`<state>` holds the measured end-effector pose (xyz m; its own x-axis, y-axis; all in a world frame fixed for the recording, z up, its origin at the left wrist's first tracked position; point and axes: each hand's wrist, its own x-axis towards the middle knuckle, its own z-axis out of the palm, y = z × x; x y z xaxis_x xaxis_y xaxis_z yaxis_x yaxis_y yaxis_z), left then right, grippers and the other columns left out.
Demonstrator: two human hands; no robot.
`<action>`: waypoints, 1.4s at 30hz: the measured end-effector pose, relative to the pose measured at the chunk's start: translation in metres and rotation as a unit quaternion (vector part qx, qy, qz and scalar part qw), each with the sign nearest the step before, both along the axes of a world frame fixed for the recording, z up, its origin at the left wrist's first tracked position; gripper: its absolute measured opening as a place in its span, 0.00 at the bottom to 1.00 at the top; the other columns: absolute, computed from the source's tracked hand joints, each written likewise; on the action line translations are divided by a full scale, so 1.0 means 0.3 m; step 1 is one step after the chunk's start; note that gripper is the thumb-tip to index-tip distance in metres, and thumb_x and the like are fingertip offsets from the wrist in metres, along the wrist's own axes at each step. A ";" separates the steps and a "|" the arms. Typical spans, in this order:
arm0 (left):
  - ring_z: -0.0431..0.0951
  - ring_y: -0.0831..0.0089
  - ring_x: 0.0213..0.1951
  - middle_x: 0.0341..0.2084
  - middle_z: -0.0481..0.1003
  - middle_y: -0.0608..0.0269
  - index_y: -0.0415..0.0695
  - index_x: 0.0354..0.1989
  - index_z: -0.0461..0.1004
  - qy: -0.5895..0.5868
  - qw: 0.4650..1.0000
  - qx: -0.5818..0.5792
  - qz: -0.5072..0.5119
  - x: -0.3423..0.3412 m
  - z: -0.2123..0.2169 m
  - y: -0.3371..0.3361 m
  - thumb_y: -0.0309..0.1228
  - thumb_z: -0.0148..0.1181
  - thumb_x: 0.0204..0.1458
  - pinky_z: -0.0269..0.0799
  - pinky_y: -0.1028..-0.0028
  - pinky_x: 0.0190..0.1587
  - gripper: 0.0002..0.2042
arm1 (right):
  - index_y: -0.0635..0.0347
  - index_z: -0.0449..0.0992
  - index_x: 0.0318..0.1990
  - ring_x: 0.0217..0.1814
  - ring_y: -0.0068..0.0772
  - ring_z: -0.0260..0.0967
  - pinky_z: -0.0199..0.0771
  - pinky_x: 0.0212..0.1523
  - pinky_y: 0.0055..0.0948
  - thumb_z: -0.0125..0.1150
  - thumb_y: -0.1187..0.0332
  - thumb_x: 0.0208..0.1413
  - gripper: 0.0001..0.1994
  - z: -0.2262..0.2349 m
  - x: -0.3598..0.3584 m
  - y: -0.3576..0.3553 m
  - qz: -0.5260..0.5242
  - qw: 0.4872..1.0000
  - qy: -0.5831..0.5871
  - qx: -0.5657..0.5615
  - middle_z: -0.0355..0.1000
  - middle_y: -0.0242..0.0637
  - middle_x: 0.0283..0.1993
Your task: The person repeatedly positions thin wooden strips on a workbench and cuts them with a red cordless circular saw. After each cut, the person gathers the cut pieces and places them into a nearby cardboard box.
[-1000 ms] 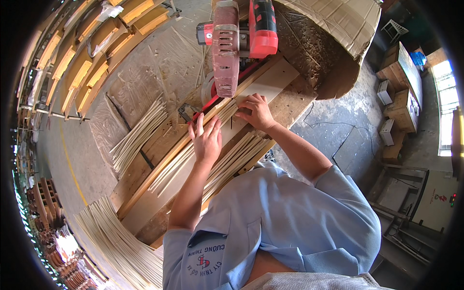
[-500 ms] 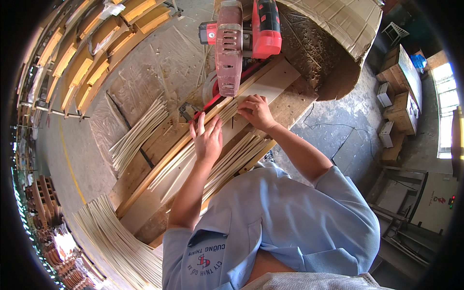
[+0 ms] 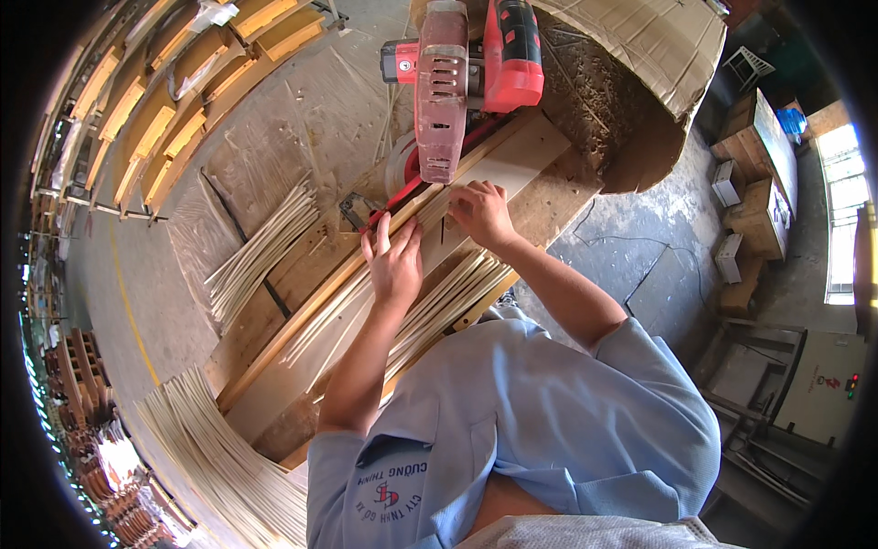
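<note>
Slightly closer to the red saw [image 3: 442, 101] than a second ago, the right hand [image 3: 485, 217] curls its fingers over thin wooden strips [image 3: 331, 314]; whether they pinch any, I cannot tell. Left hand [image 3: 397, 270] fingers, loosely spread, rest across the strips beside the wooden fence [image 3: 291, 332]. Cardboard [image 3: 640, 46] stands beyond.

Left hand [image 3: 395, 267] back up, fingers extended; right hand [image 3: 483, 215] near, fingers bent.
</note>
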<state>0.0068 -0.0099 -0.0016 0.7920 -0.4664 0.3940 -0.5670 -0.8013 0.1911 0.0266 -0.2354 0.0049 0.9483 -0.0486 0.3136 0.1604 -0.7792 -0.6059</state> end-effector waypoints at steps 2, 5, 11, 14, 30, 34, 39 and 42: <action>0.62 0.49 0.73 0.64 0.77 0.73 0.50 0.57 0.82 0.000 1.000 -0.007 -0.002 -0.002 0.002 -0.004 0.27 0.63 0.56 0.49 0.35 0.72 0.19 | 0.46 0.85 0.40 0.52 0.40 0.72 0.65 0.59 0.46 0.70 0.66 0.52 0.07 -0.009 -0.016 -0.002 0.013 0.999 -0.025 -0.028 0.77 0.28 0.43; 0.62 0.49 0.72 0.63 0.78 0.71 0.48 0.56 0.82 -0.004 1.000 -0.007 -0.004 -0.005 0.008 -0.010 0.28 0.62 0.57 0.52 0.37 0.70 0.18 | 0.50 0.84 0.44 0.58 0.42 0.69 0.65 0.61 0.48 0.68 0.66 0.54 0.10 -0.011 -0.040 0.005 0.041 0.995 -0.041 -0.083 0.76 0.31 0.52; 0.63 0.49 0.72 0.63 0.78 0.70 0.46 0.56 0.83 -0.004 1.000 -0.003 0.003 0.000 0.006 -0.005 0.28 0.58 0.59 0.54 0.38 0.68 0.17 | 0.68 0.75 0.61 0.73 0.53 0.55 0.57 0.72 0.60 0.66 0.62 0.57 0.27 0.023 -0.127 0.079 0.084 0.975 0.007 -0.207 0.59 0.41 0.73; 0.64 0.48 0.71 0.63 0.78 0.71 0.47 0.56 0.83 0.001 1.000 -0.004 0.005 0.002 0.004 -0.009 0.27 0.59 0.58 0.54 0.37 0.68 0.17 | 0.64 0.67 0.71 0.78 0.57 0.49 0.53 0.73 0.66 0.67 0.58 0.59 0.35 0.030 -0.143 0.082 0.084 0.969 0.045 -0.226 0.54 0.39 0.78; 0.65 0.46 0.70 0.65 0.76 0.74 0.48 0.58 0.82 0.000 1.000 0.010 -0.005 -0.003 -0.017 0.001 0.27 0.60 0.59 0.56 0.38 0.67 0.18 | 0.60 0.59 0.78 0.89 0.52 0.32 0.41 0.80 0.69 0.63 0.45 0.63 0.42 0.072 -0.157 0.107 0.085 0.947 0.200 -0.238 0.45 0.36 0.86; 0.64 0.47 0.70 0.67 0.74 0.77 0.49 0.58 0.82 -0.011 1.000 0.004 -0.010 0.007 -0.010 -0.001 0.24 0.64 0.55 0.55 0.40 0.67 0.20 | 0.59 0.56 0.79 0.89 0.51 0.30 0.40 0.81 0.69 0.61 0.41 0.64 0.44 0.121 -0.125 0.113 0.099 0.925 0.259 -0.261 0.42 0.33 0.87; 0.64 0.48 0.70 0.68 0.73 0.78 0.49 0.58 0.82 0.008 1.000 0.013 -0.013 0.015 0.008 -0.009 0.24 0.63 0.55 0.55 0.40 0.66 0.21 | 0.57 0.53 0.81 0.89 0.50 0.29 0.41 0.81 0.69 0.60 0.41 0.64 0.46 0.146 -0.112 0.104 0.110 0.910 0.294 -0.271 0.37 0.33 0.88; 0.65 0.50 0.69 0.67 0.74 0.83 0.52 0.57 0.83 -0.004 1.000 0.011 -0.001 0.016 -0.011 0.000 0.26 0.64 0.56 0.53 0.39 0.66 0.19 | 0.58 0.53 0.81 0.89 0.51 0.29 0.40 0.81 0.68 0.61 0.41 0.63 0.46 0.150 -0.112 0.113 0.117 0.910 0.296 -0.267 0.37 0.34 0.88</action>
<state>0.0116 -0.0100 -0.0048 0.7881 -0.4769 0.3892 -0.5702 -0.8039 0.1695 -0.0070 -0.2017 0.0499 0.9239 0.1851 -0.3350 0.1280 -0.9743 -0.1853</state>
